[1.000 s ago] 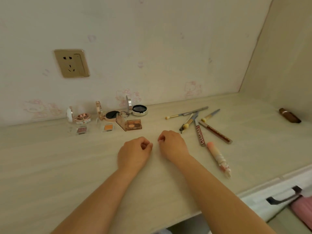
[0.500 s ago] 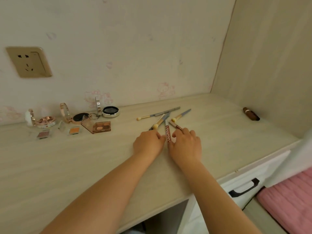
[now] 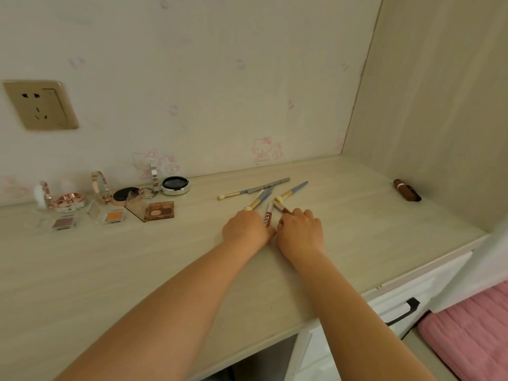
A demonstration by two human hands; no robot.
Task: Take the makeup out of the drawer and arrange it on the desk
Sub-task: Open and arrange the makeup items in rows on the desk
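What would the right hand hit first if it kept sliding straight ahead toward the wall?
Probably the brown lip pencil at its fingertips, then the blue-handled brush beyond; the right hand may already touch the pencil.

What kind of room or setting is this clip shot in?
Most likely a bedroom dressing desk at home: cartoon-cat wallpaper behind a pale wooden desk, open makeup compacts and brushes laid out on it, and pink bedding at lower right.
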